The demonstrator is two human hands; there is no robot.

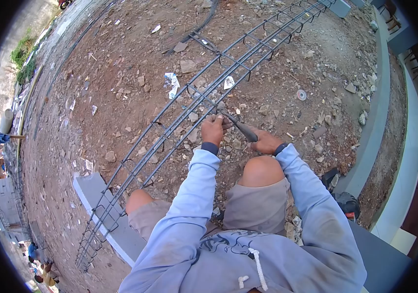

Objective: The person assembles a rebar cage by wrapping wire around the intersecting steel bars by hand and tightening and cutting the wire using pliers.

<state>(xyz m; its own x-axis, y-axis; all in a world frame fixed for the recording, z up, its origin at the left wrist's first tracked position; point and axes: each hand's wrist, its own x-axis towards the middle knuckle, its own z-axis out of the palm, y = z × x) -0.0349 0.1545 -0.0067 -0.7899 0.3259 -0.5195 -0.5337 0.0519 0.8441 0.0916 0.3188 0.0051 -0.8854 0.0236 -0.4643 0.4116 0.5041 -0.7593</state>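
Observation:
A long rebar cage (170, 128) of dark bars and bent stirrups runs diagonally in front of me. My left hand (213, 131) is at its near side, fingers curled together close to a stirrup; whatever they pinch is too small to make out. My right hand (266, 142) is closed round the handles of dark pincers (242, 128). The tool's tip points up and left to the cage's near bars, just beside my left fingers. Whether its jaws touch a bar, I cannot tell.
A grey block (93, 188) lies under the cage's lower left end, another grey block (340, 8) at its far end. Stones, paper scraps and a disc (301, 94) litter the dirt. A low concrete kerb (379, 112) curves along the right. People (45, 273) are at lower left.

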